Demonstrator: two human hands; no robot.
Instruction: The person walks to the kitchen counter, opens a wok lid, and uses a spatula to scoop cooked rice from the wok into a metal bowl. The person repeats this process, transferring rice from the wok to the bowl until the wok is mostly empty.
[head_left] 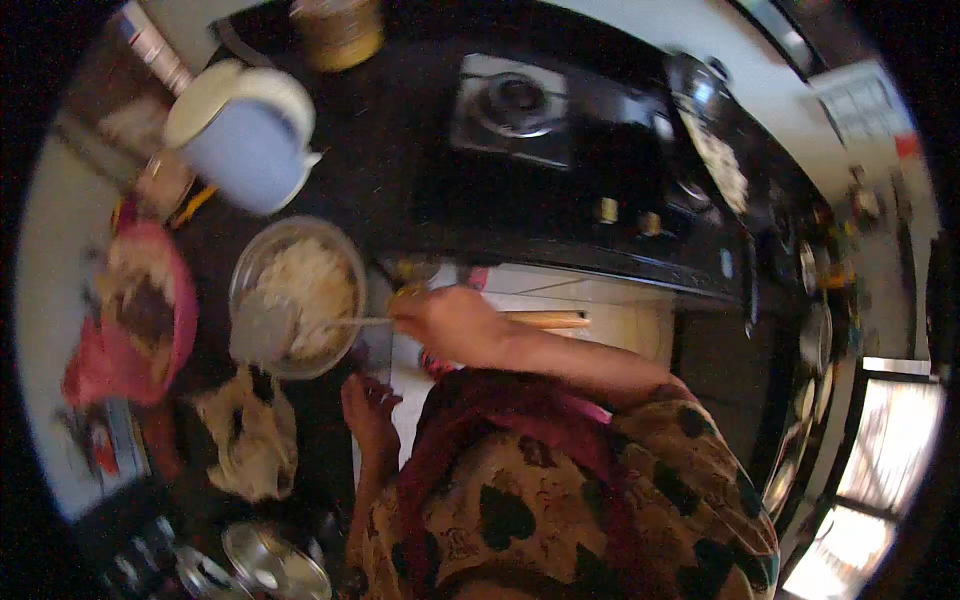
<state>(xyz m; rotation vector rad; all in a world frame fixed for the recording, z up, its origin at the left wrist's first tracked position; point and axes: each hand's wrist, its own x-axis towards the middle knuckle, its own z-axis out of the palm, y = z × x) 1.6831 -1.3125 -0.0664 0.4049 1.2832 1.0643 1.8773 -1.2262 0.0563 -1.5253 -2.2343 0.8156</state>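
The right hand (440,322) is closed around the end of a long-handled serving spoon (268,325), pinching the handle between fingers and thumb. From that grip the spoon runs leftward over the rim of a round bowl (361,285) (its broad head is blurred), ending at the bowl's near left side, beside pale food (318,275). So the bowl lies just left of the right hand, on the dark counter (385,170). The left hand (370,410) is near the bowl's lower right, apart from it, its fingers loosely parted and a little bent. Nearer the person than the bowl, a tan bag (255,445) sits on the counter, left of the left hand
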